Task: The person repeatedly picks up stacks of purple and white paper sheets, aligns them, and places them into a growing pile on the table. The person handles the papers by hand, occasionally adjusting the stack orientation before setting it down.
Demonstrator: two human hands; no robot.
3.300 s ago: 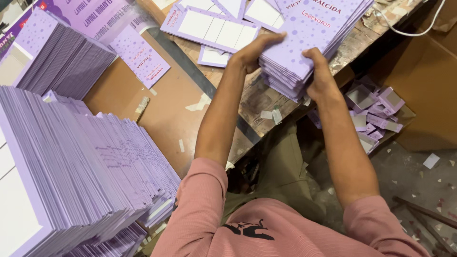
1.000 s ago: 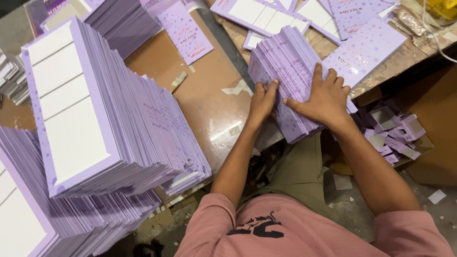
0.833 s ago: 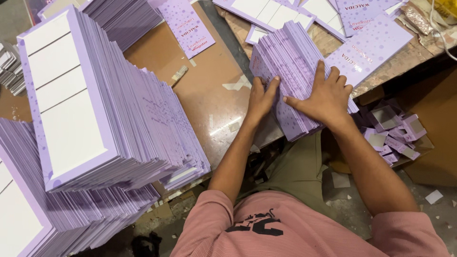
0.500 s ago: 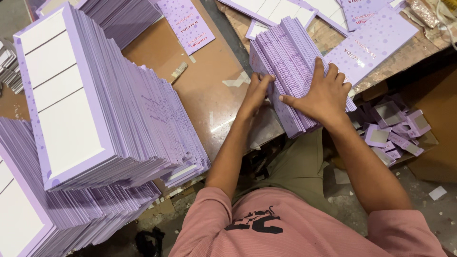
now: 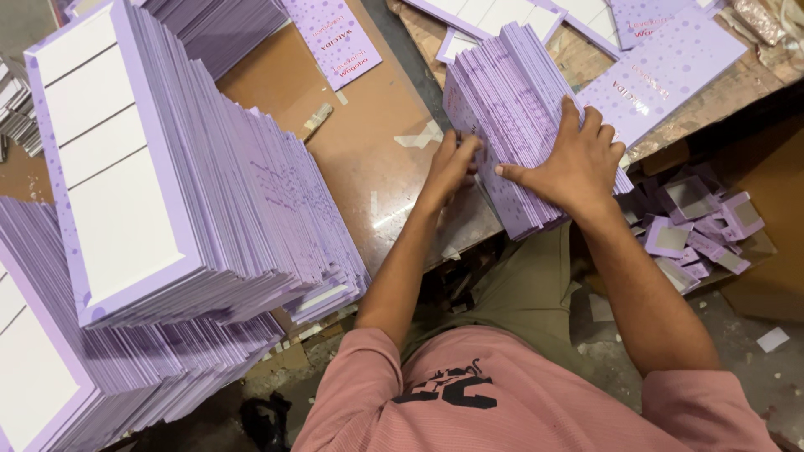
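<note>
A thick stack of purple dotted card sheets (image 5: 511, 100) stands on edge, leaning, on the brown work surface (image 5: 368, 142). My left hand (image 5: 452, 163) presses against the stack's near left side, fingers bent at the sheet edges. My right hand (image 5: 574, 163) lies flat on top of the same stack with fingers spread, thumb pointing left. Both forearms reach forward from a pink shirt.
A tall pile of purple-and-white flat cards (image 5: 159, 176) fills the left, with another pile (image 5: 50, 360) below it. Loose printed purple sheets (image 5: 662, 67) lie at the back right. Small folded purple boxes (image 5: 695, 226) sit in a cardboard box on the right.
Over three seconds the stack came down from a raised hold onto the table edge. In the last second my hands shifted slightly along it, squaring the sheets; the left hand moved up the side.
</note>
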